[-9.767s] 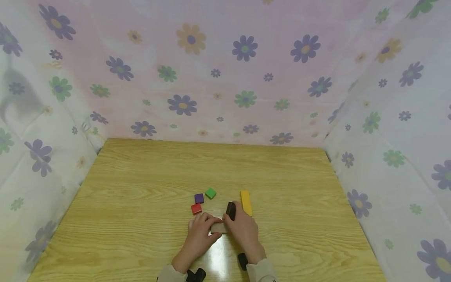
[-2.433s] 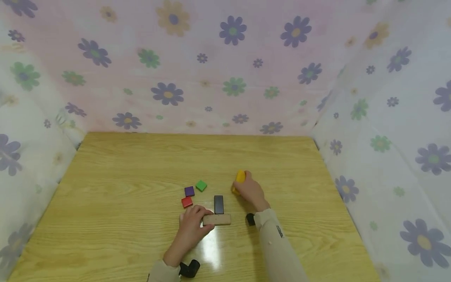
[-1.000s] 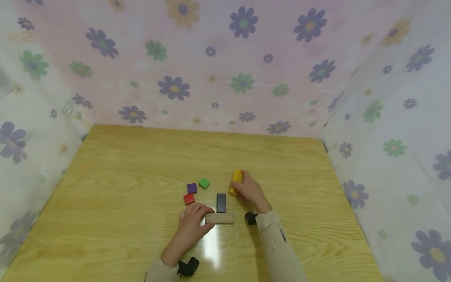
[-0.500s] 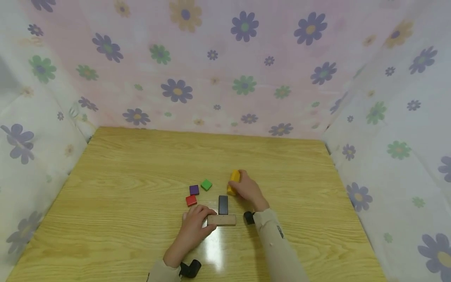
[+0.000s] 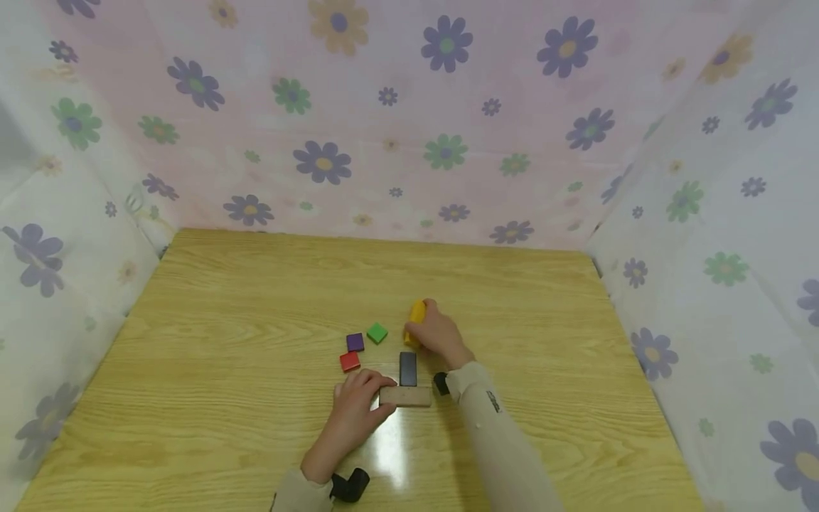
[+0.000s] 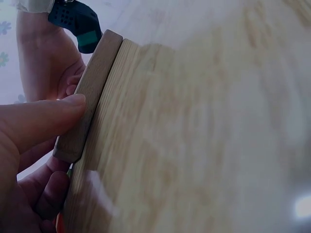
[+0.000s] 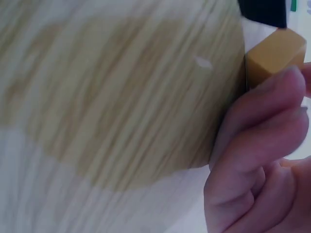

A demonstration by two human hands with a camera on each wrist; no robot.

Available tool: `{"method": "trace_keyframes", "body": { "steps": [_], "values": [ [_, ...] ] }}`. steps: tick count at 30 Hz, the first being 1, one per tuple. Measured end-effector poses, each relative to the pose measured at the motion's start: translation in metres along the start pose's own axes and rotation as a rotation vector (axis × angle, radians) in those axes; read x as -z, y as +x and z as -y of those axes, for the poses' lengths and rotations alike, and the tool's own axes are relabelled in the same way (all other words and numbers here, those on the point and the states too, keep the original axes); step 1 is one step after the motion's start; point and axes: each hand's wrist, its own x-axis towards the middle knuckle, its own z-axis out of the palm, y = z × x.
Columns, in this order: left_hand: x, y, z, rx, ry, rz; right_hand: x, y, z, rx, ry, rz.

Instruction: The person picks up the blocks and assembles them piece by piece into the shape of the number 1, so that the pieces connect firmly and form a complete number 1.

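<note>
My left hand [image 5: 354,407] pinches the left end of a plain wooden block [image 5: 409,397] that lies crosswise on the table. In the left wrist view the thumb presses the side of this wooden block [image 6: 90,99]. Standing out from its far side, a black block [image 5: 408,368] appears to touch it. Farther off, my right hand [image 5: 440,334] grips a long yellow block [image 5: 414,323], tilted slightly right at its far end. The right wrist view shows one end of the yellow block [image 7: 276,54] beyond the curled fingers; whether it touches the table I cannot tell.
Left of the black block lie a green square block [image 5: 377,333], a purple one [image 5: 355,342] and a red one [image 5: 350,361]. The wooden table [image 5: 256,284] is bounded by flowered cloth [image 5: 358,121] at the back and sides. Black wrist devices [image 5: 351,485] hang at both cuffs.
The black block, earlier in my right hand, now lies against the wooden block. My right hand has taken the yellow block and moved it leftward. The left hand keeps its hold.
</note>
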Motion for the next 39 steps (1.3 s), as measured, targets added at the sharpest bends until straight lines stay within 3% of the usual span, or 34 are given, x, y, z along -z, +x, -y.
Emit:
{"method": "trace_keyframes", "body": {
  "steps": [39],
  "values": [
    [-0.0032, 0.0008, 0.0014, -0.004, 0.016, -0.036, -0.009, -0.0006, 0.0046, 0.121, -0.034, 0.016]
  ]
}}
